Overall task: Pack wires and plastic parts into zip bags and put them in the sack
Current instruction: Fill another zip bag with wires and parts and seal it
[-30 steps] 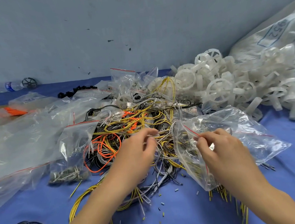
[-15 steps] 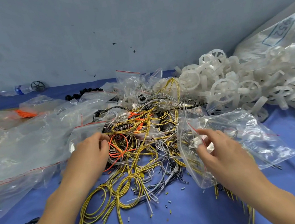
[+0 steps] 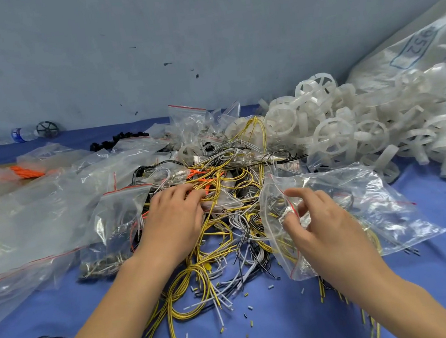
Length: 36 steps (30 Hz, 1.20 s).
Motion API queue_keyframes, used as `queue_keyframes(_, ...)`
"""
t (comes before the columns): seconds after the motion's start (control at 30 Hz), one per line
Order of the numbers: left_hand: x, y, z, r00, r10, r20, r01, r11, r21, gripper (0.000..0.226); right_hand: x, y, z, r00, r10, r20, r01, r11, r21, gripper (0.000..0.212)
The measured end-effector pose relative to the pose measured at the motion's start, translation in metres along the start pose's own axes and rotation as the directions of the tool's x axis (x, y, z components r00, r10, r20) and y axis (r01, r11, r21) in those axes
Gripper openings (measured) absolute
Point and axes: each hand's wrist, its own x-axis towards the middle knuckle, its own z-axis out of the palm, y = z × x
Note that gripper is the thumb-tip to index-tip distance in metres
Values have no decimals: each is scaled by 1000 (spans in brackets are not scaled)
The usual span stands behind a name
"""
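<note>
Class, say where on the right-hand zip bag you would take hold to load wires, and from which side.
Grip the zip bag at its red-striped lip, coming from its left: the mouth gapes toward the wire pile; the rest is limp film.
</note>
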Motion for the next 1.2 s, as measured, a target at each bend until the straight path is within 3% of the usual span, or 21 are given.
queue_keyframes(0.1,7,-3,2,998,-67,2,67,998,15,42,1,1,0,1000,5,-11,-5,1000,4,32)
queue_keyframes(0.23,17,-1,3,984,-143,107,142,990,15,46,2,2,-1,1000,4,-19,-4,1000,-5,32)
queue_keyframes(0.43,14,-6,3,978,-78,194,59,993,101,54,1,5,-2,999,3,-41,-4,1000,-28,33)
queue_keyframes(0.6,15,-3,7,987,-77,142,46,978,205,51,1,4,-1,999,4,-38,-6,999,-49,32)
queue_keyframes(0.77,15,-1,5,998,-65,-13,66,976,205,28,2,3,-1,1000,6,-26,-7,999,-43,32)
queue_keyframes(0.9,14,-4,0,997,-24,-77,33,993,110,22,4,4,-2,999,6,-52,-8,999,-35,31)
queue_keyframes(1.03,15,-9,-10,989,-59,-134,42,991,-126,24,4,3,-2,998,0,-62,-2,999,-43,31)
queue_keyframes(1.13,17,-13,-23,991,-65,-116,11,909,-416,32,4,2,-2,999,-2,-52,-1,999,-47,32)
queue_keyframes(1.2,12,-10,-31,999,21,-44,-41,850,-526,27,5,1,-2,999,2,-41,-4,999,-46,32)
